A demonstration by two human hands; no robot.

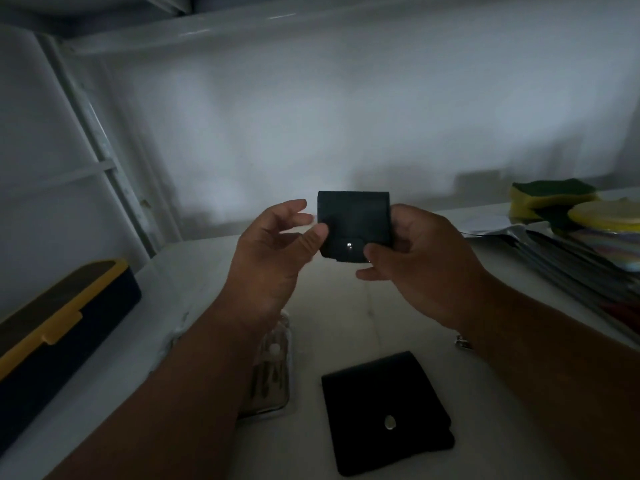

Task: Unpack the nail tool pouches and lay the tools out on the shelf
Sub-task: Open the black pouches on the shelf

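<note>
A white shelf carried a long black-and-yellow case at far left and stacked clutter at far right. A flat black pouch with a metal snap lay near the front edge, beside a clear packet partly hidden under the left forearm. Above the shelf, a smaller dark pouch was held closed: right hand fingers pinched its right side, left hand thumb touched its left edge, other fingers loosely spread.
</note>
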